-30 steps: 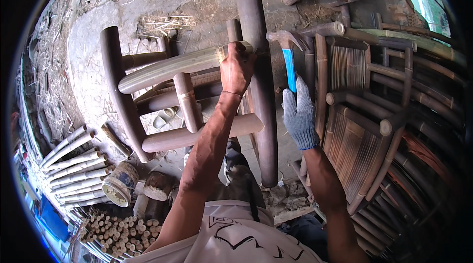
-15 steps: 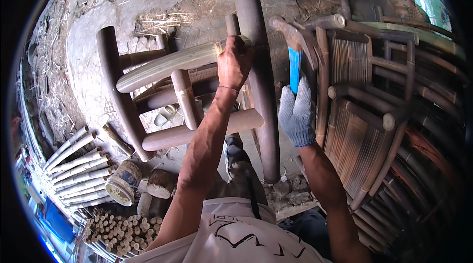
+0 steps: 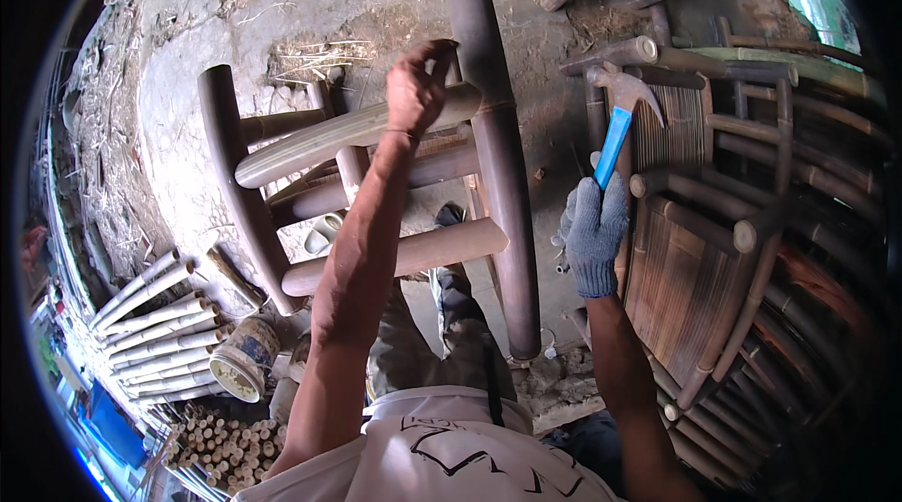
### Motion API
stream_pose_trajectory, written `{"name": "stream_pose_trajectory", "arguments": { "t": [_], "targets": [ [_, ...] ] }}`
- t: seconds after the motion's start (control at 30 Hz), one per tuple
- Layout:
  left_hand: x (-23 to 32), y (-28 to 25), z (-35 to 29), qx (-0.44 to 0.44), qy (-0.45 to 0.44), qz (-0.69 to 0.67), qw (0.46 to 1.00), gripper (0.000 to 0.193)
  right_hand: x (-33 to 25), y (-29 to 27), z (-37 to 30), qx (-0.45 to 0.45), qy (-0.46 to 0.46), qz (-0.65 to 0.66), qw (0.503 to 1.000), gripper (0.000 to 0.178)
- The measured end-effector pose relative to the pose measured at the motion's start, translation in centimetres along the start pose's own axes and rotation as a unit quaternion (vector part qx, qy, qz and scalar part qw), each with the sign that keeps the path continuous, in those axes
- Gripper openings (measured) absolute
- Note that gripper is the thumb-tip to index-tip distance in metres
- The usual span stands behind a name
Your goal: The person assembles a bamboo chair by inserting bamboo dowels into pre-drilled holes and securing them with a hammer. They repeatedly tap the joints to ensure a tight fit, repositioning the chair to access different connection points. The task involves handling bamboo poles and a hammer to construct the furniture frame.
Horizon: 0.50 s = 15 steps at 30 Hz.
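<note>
A dark bamboo frame (image 3: 507,192), part of a chair or bench, stands before me. A paler bamboo rail (image 3: 310,145) runs between its two thick side posts. My bare left hand (image 3: 416,88) is over the right end of this rail, close to the right post, with its fingers bent together. Whether something small is pinched in them I cannot make out. Off to the right of the frame, my right hand (image 3: 597,229), in a grey knitted glove, grips a claw hammer (image 3: 615,140) by its blue handle. The hammer's metal head points up and away from me.
Finished bamboo chairs (image 3: 691,286) crowd the right side. At lower left are pale bamboo poles (image 3: 164,356), a bucket (image 3: 240,366) and a bundle of cut bamboo sticks (image 3: 225,446). Bamboo scraps (image 3: 319,58) lie on the concrete floor beyond the frame.
My left hand has let go of the rail's right end and risen slightly left of it. My right hand has swung the hammer rightward, away from the post. The frame sits slightly lower in view.
</note>
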State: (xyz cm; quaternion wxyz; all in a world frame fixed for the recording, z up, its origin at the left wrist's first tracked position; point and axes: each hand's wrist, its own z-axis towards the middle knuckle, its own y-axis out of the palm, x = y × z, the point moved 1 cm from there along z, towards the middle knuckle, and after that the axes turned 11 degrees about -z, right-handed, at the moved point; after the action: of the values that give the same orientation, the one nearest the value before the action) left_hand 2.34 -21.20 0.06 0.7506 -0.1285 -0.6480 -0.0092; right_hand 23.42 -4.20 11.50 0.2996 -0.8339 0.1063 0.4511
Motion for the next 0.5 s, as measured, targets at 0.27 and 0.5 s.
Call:
{"name": "stream_pose_trajectory", "arguments": {
  "t": [0.27,0.5],
  "targets": [
    [-0.4,2.0,-2.1,-0.138,0.102,0.076,0.982,0.014,2.1,-0.7,-0.4,-0.027,0.018,0.011,0.999,0.034],
    [0.2,2.0,-2.4,-0.149,0.129,0.075,0.978,0.010,1.1,-0.3,-0.4,-0.065,0.016,-0.025,0.997,0.037]
  ]
}}
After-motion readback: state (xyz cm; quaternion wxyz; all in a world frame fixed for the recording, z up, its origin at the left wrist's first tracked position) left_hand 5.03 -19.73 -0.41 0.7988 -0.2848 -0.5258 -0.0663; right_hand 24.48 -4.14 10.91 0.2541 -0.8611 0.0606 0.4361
